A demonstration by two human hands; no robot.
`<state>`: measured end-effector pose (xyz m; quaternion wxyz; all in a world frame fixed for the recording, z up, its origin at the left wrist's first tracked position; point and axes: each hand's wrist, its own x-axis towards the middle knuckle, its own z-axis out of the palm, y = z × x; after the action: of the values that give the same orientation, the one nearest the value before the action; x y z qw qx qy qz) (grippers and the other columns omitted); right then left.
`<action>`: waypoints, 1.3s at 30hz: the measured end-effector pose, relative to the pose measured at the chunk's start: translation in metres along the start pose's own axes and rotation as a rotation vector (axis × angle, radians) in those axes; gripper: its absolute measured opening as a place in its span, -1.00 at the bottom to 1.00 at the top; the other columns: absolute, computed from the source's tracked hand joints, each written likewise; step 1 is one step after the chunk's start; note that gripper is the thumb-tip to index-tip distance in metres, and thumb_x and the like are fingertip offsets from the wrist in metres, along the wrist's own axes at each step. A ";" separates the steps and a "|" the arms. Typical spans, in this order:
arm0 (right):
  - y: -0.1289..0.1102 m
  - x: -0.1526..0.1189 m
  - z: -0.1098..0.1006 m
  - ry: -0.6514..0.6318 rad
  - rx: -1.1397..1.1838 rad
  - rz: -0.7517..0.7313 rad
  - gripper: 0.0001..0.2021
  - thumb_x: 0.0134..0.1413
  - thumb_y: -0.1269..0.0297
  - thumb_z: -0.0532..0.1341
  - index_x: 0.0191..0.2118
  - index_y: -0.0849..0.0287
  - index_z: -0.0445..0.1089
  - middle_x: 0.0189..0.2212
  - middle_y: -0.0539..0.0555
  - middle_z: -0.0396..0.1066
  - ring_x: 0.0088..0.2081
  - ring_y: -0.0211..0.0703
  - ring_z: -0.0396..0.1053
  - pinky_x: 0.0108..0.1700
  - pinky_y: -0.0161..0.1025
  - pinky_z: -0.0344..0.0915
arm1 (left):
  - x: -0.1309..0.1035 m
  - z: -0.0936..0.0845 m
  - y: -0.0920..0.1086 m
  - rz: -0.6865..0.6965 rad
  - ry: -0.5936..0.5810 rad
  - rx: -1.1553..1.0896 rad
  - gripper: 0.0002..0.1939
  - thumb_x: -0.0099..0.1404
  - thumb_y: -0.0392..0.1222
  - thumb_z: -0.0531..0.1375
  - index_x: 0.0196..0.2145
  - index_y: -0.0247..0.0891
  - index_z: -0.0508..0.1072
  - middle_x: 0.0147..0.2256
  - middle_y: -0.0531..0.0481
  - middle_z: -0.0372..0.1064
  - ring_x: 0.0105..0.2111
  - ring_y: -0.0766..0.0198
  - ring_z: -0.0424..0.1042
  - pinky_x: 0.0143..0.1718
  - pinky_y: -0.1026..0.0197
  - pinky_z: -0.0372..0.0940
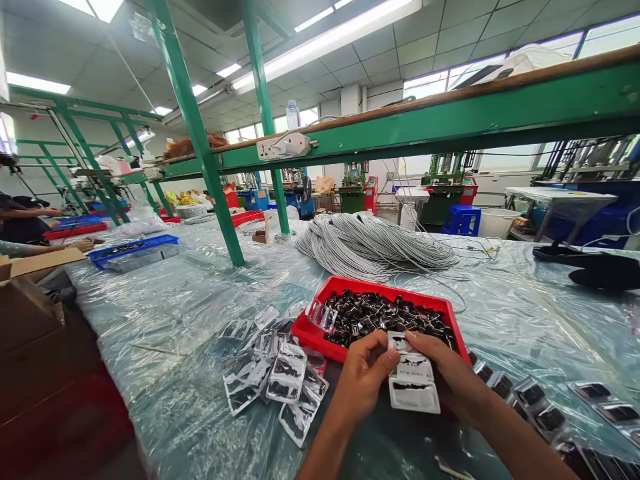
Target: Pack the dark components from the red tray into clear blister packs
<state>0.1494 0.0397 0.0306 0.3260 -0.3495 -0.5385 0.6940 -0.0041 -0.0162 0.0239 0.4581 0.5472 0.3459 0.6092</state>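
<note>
Both hands hold a white plastic blister strip (pixel 413 379) with several sections, just over the near edge of a red tray (pixel 320 339). My left hand (pixel 363 377) pinches the strip's upper left side with thumb and fingers. At its upper right, my right hand (pixel 445 363) grips it, thumb along the top edge. Small black parts (pixel 380 313) fill the tray. Torn clear and silver packets (pixel 287 373) lie in a pile left of the tray. On the right, blister strips with black parts (pixel 550 417) rest on the table.
Behind the tray lies a big coil of grey cable (pixel 370 243). A green post (pixel 200 133) rises from the film-covered table (pixel 175 313). A blue tray (pixel 135 250) and cardboard box (pixel 35 300) are at left, near another person's arm. A black object (pixel 600 270) lies right.
</note>
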 end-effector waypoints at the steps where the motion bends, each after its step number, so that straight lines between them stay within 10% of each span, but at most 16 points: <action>1: 0.002 0.002 -0.001 -0.018 0.005 0.022 -0.59 0.09 -0.15 0.20 -0.34 0.17 0.34 -0.49 -0.01 0.32 -0.45 -0.14 0.31 -0.42 -0.27 0.27 | 0.000 -0.001 -0.001 -0.002 -0.004 0.018 -0.67 0.30 0.03 0.21 -0.36 -0.35 0.45 -0.42 0.03 0.30 -0.37 0.31 0.27 -0.30 0.31 0.17; 8: -0.007 0.003 -0.003 0.244 -0.771 -0.606 -0.71 0.28 0.07 0.11 0.00 0.09 0.33 -0.22 0.10 0.34 -0.26 -0.06 0.33 -0.17 -0.13 0.33 | 0.011 -0.010 -0.019 -0.095 0.128 0.076 -0.66 0.30 0.08 0.19 -0.25 -0.30 0.40 -0.40 0.05 0.33 -0.41 0.32 0.28 -0.37 0.33 0.19; 13: -0.008 0.002 -0.003 0.192 -0.917 -0.773 -0.77 0.33 0.25 0.05 -0.01 0.07 0.38 -0.09 0.15 0.32 -0.12 -0.02 0.36 -0.05 -0.09 0.33 | 0.012 -0.014 -0.017 -0.099 0.173 0.067 -0.67 0.27 0.07 0.22 -0.26 -0.28 0.40 -0.41 0.06 0.34 -0.42 0.32 0.29 -0.38 0.33 0.21; 25: -0.004 -0.006 0.016 0.179 -0.911 -0.711 -0.78 0.34 0.23 0.05 -0.18 0.16 0.41 -0.26 0.14 0.45 -0.23 0.00 0.43 -0.14 -0.10 0.32 | 0.008 -0.012 -0.013 -0.049 0.209 -0.057 -0.73 0.23 0.00 0.28 -0.33 -0.29 0.45 -0.44 0.09 0.32 -0.45 0.37 0.24 -0.39 0.37 0.15; 39: -0.013 0.000 0.004 0.036 -0.224 -0.471 -0.74 0.14 0.07 0.30 -0.24 0.14 0.32 -0.34 -0.02 0.33 -0.27 -0.18 0.31 -0.22 -0.28 0.28 | 0.009 -0.020 -0.015 -0.132 0.054 -0.080 -0.71 0.28 0.02 0.25 -0.24 -0.29 0.45 -0.41 0.07 0.31 -0.43 0.39 0.24 -0.40 0.38 0.14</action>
<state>0.1468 0.0400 0.0438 0.4472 -0.2606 -0.6727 0.5287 -0.0209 -0.0011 0.0104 0.5092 0.4876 0.3689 0.6057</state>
